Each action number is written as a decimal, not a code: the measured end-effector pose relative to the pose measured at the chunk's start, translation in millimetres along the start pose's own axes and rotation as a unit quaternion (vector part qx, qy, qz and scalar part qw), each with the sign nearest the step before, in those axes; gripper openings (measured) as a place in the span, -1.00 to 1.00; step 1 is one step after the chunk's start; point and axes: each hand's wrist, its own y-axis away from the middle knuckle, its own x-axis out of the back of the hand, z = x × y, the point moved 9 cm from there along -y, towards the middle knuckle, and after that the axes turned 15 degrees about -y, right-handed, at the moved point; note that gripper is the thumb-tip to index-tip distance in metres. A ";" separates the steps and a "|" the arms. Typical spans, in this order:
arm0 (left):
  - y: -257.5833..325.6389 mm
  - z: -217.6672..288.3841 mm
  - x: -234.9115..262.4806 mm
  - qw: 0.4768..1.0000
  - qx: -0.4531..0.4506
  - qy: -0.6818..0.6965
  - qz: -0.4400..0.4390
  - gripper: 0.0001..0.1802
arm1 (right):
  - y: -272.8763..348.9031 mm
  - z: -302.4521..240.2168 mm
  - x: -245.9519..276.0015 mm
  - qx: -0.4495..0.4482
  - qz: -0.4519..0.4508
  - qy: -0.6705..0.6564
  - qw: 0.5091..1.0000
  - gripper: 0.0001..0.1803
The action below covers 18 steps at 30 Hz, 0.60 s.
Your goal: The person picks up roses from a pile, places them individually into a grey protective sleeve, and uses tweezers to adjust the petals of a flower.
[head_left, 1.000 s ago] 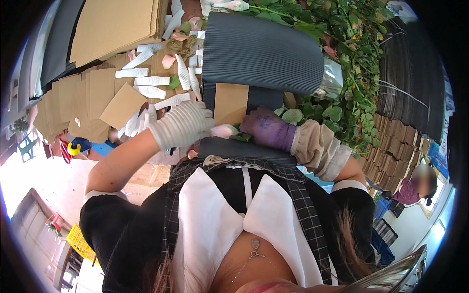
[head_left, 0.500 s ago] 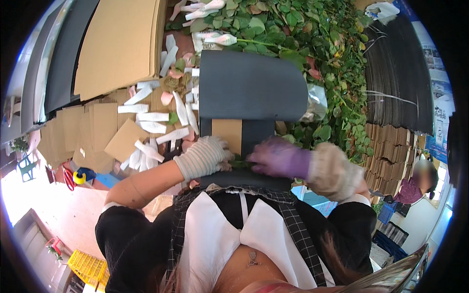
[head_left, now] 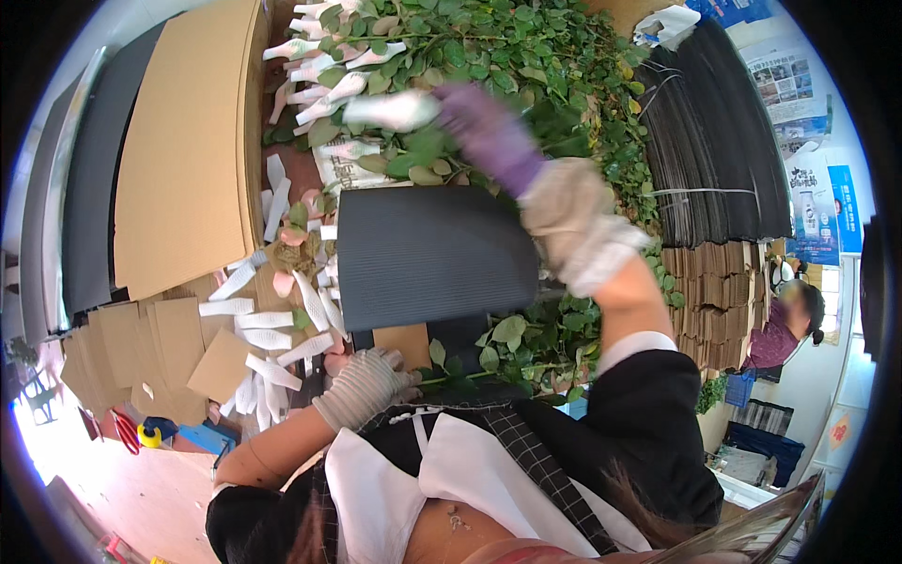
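My left hand (head_left: 368, 383), in a striped grey-and-white glove, is low in front of my body with its fingers closed around the end of a leafy rose stem (head_left: 460, 376). The stem's leaves spread to the right; its left end is hidden in the glove. Farther off, my right hand (head_left: 484, 132), in a purple glove and beige sleeve cover, reaches over the heap of roses. At its fingertips is a rose bud in a white net sleeve (head_left: 390, 111), smeared by motion along with the hand. Between the hands stands a dark ribbed pad (head_left: 437, 254), with a cardboard strip (head_left: 402, 340) below it.
Netted roses (head_left: 324, 99) and dense foliage (head_left: 554, 75) fill the far side. Loose white net sleeves (head_left: 268, 320) and cardboard pieces (head_left: 132, 352) lie at left, beside tall cardboard sheets (head_left: 183, 141). Strapped dark sheets (head_left: 714, 141) are stacked at right. A person (head_left: 780, 329) is in the right background.
My right hand has left the spot beside my left hand and swung far forward to the roses. The leafy stem at my left hand now shows plainly. The whole view has shifted.
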 end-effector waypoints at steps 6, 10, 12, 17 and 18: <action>12.2 -8.3 2.7 0.986 0.092 0.044 -0.134 -0.69 | 125.1 -104.2 133.4 0.009 0.106 -0.180 0.978 -0.77; 18.6 -4.9 -4.4 0.987 0.064 0.084 -0.119 -0.68 | 187.6 -115.5 73.6 -0.046 -0.053 -0.164 0.984 -0.76; 17.1 -15.7 -56.2 0.954 0.078 0.249 -0.149 -0.66 | 210.7 -105.6 23.2 -0.080 -0.125 -0.150 0.977 -0.76; 19.4 -8.2 -39.4 0.990 0.011 0.139 -0.038 -0.61 | 245.1 -48.6 -116.2 -0.082 -0.202 -0.096 0.971 -0.74; 23.1 -11.1 -47.8 0.985 0.024 0.170 -0.027 -0.61 | 244.9 -41.9 -135.2 -0.059 -0.196 -0.080 0.976 -0.74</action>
